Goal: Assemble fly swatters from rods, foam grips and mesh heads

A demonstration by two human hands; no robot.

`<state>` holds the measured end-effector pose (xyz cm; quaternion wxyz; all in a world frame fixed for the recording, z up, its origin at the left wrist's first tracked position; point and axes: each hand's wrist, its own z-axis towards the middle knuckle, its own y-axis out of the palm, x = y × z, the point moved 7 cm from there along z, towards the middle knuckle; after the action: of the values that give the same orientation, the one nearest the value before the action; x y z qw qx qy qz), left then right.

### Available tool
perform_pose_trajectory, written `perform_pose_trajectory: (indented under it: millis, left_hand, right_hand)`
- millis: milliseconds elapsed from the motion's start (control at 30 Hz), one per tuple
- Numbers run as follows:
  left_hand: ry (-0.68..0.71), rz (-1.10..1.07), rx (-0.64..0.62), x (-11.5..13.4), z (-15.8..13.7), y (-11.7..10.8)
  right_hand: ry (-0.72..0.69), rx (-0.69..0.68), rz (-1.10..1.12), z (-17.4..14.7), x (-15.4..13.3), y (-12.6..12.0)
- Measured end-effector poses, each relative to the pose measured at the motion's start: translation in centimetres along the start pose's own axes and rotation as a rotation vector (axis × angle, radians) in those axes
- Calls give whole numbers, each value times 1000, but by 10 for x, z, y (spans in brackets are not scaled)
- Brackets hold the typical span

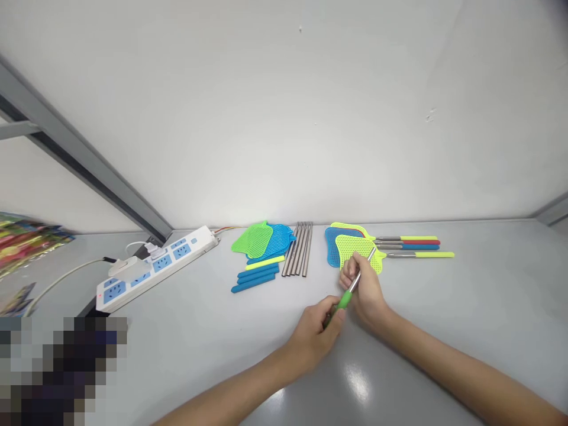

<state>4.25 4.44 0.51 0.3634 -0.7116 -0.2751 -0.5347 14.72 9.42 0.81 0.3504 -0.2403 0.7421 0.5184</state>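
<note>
L hand point(317, 325) is wrapped round the green grip point(344, 300) of a steel rod point(355, 282); R hand point(366, 290) has fingers curled abt the rod's bare metal. This pc is to R of & nearer than the loose steel rods point(299, 248) on the counter point(199, 331). L of those rods: green & blue flyswatter heads point(279, 236), w/ blue grips point(253, 283) + 1 yellow grip point(265, 262). R of them: flyswatters w/ handles point(357, 244), some part-hidden by R hand. Far L of them: power strip point(148, 280) w/ plugs in.

Head cam: fwd + down, fairly close on hands point(314, 328), tabletop point(465, 310).
</note>
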Motion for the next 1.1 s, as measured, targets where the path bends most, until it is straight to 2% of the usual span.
perform_pose_trajectory:
  millis: [200, 300, 467, 667, 1100]
  left_hand:
    - [34, 40, 29, 4, 0, -2]
    - [36, 61, 38, 3, 0, -2]
    - [33, 51, 56, -1, -2, 0]
    - [45, 64, 58, 2, -5, -1]
    - [39, 81, 63, 3, -6, -3]
  right_hand:
    - [294, -150, 35, 4, -34, 26]
    - [353, -205, 61, -1, -44, 34]
    - [340, -252, 68, -8, -43, 37]
    - [265, -197, 129, -10, -34, 31]
    - [312, -210, 240, -13, -16, 25]
